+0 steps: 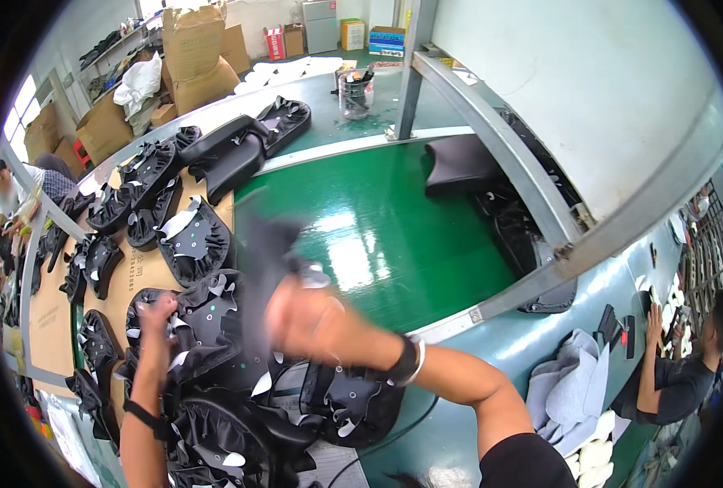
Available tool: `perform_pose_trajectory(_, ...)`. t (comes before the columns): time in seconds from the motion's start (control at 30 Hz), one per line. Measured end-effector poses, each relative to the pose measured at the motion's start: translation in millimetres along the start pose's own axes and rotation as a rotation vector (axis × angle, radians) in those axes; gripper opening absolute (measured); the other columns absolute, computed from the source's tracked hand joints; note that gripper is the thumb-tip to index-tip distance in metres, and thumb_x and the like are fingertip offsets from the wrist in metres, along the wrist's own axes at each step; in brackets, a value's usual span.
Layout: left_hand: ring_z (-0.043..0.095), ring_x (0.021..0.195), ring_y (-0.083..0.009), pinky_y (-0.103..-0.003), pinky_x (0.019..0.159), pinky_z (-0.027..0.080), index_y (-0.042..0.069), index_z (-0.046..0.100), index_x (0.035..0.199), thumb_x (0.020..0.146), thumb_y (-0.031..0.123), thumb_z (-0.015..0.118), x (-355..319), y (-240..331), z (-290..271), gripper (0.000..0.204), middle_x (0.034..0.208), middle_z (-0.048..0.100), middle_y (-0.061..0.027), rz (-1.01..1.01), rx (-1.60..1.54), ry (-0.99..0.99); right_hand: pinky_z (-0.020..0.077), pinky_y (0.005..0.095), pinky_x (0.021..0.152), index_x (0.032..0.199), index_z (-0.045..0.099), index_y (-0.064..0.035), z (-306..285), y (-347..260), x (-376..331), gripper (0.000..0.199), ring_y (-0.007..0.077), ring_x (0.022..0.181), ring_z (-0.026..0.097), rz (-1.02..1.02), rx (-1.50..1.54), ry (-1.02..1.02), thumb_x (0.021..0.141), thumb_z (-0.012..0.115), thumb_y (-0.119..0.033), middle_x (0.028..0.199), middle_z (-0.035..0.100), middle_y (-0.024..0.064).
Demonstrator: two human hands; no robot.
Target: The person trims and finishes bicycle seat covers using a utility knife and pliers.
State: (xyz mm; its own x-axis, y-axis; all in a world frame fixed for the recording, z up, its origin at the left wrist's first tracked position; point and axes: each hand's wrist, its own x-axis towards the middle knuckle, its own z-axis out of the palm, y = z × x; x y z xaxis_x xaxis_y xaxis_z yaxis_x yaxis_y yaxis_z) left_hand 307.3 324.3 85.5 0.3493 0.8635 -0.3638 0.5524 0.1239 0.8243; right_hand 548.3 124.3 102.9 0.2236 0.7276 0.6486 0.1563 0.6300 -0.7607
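Note:
My right hand (306, 321), smeared by motion, grips a black padded seat (268, 244) over the near left corner of the green surface. The seat is blurred too, so its outline is unclear. Farther left, my left hand (158, 317) is beside a black seat (211, 317) in the pile, its underside up with gathered cover edges and white tabs. Blur hides whether those fingers hold anything. Below, between my forearms, more black seats (219, 435) lie heaped, and another upturned seat (351, 398) rests just right of them.
A green conveyor-like surface (377, 232) with a pale metal edge runs ahead, under a grey metal frame (491, 122). Black seats (194, 240) cover cardboard at left. Grey cloth (569, 382) lies at right, near another person (687, 358). A clear jar (355, 96) stands beyond.

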Motion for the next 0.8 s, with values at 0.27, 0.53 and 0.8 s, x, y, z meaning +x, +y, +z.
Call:
perform_pose_trajectory(0.27, 0.034, 0.135, -0.0365, -0.054, 0.105, 0.027, 0.026, 0.059, 0.125, 0.077, 0.056, 0.067, -130, 69, 20, 0.058, 0.144, 0.039, -0.0166, 0.926, 0.939, -0.425, 0.0465, 0.0322, 0.088, 0.105, 0.063, -0.0017, -90, 11, 4, 0.02, 0.0191, 0.097, 0.06, 0.756, 0.343, -0.157, 0.088, 0.057, -0.011, 0.102, 0.065, 0.0088)
perform_pose_trajectory(0.53, 0.036, 0.13, -0.0406, -0.047, 0.089, 0.041, 0.03, 0.067, 0.114, 0.078, 0.055, 0.066, -101, 20, 63, 0.044, 0.14, 0.042, -0.0159, 0.983, 1.025, -0.519, 0.0457, 0.0343, 0.069, 0.097, 0.056, -0.0056, -415, 193, -51, 0.056, 0.0197, 0.072, 0.057, 0.671, -0.268, 1.505, 0.069, 0.08, -0.048, 0.084, 0.058, 0.0071)
perform_pose_trajectory(0.8, 0.038, 0.13, -0.0388, -0.046, 0.096, 0.038, 0.028, 0.064, 0.118, 0.078, 0.053, 0.066, -114, 22, 54, 0.047, 0.14, 0.042, -0.0157, 0.922, 1.122, -0.461, 0.0507, 0.0297, 0.067, 0.114, 0.046, -0.0039, -236, 104, -19, 0.059, 0.0216, 0.085, 0.061, 0.415, 0.549, 1.157, 0.069, 0.075, -0.027, 0.097, 0.06, 0.0088)
